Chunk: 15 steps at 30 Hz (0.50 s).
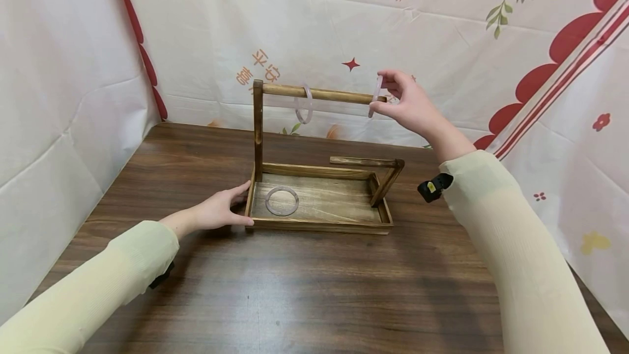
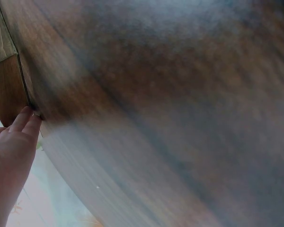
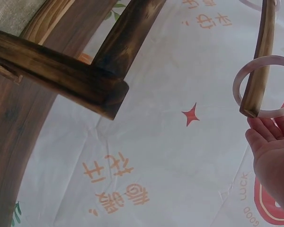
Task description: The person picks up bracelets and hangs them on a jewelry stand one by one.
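Observation:
A wooden display stand has a shallow tray base (image 1: 319, 226), a tall upper bar (image 1: 339, 95) and a shorter lower bar (image 1: 361, 161). At the upper bar's free right end, my right hand (image 1: 410, 104) pinches a pale lilac bangle (image 1: 375, 94) between thumb and fingers. In the right wrist view the bar's end passes through this bangle (image 3: 238, 87). Another bangle (image 1: 309, 104) hangs farther left on the same bar. A third bangle (image 1: 282, 214) lies flat in the tray's left part. My left hand (image 1: 216, 209) rests against the tray's left end, fingers and thumb extended.
The stand is on a dark wood-grain table (image 1: 275, 294). Behind and beside it hangs a white printed cloth (image 1: 211, 31) with red trim, right at the table's back edge. The lower bar and its post (image 1: 388, 184) stand below my right forearm.

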### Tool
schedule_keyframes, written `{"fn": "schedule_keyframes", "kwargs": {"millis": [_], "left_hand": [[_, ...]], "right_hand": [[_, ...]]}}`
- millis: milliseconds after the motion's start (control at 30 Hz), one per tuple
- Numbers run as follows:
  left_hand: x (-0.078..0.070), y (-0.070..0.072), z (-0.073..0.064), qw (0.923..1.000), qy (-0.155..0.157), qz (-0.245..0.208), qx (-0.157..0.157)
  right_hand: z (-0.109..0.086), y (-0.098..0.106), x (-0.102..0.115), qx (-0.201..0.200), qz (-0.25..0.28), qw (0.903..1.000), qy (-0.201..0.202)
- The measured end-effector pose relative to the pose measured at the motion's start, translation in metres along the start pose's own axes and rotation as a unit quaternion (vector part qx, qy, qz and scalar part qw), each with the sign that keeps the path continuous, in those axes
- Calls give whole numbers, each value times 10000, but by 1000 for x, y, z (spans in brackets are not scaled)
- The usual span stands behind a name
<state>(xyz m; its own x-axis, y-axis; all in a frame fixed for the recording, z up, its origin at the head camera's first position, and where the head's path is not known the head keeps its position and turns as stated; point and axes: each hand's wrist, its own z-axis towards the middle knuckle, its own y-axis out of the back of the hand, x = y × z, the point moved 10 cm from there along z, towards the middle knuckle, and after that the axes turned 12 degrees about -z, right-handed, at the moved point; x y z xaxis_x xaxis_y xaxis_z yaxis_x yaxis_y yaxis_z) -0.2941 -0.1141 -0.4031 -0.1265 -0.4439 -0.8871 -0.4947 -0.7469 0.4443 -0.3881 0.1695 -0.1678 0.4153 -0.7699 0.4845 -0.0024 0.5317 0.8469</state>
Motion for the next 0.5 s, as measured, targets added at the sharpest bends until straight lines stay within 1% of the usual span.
{"fn": "schedule_keyframes", "kwargs": {"millis": [233, 500], "left_hand": [[1, 0, 0, 10000, 2, 66, 3], [1, 0, 1, 9999, -45, 102, -14]], "right_hand": [[2, -4, 7, 90, -107, 9999, 68], [4, -6, 18, 135, -74, 9997, 182]]}}
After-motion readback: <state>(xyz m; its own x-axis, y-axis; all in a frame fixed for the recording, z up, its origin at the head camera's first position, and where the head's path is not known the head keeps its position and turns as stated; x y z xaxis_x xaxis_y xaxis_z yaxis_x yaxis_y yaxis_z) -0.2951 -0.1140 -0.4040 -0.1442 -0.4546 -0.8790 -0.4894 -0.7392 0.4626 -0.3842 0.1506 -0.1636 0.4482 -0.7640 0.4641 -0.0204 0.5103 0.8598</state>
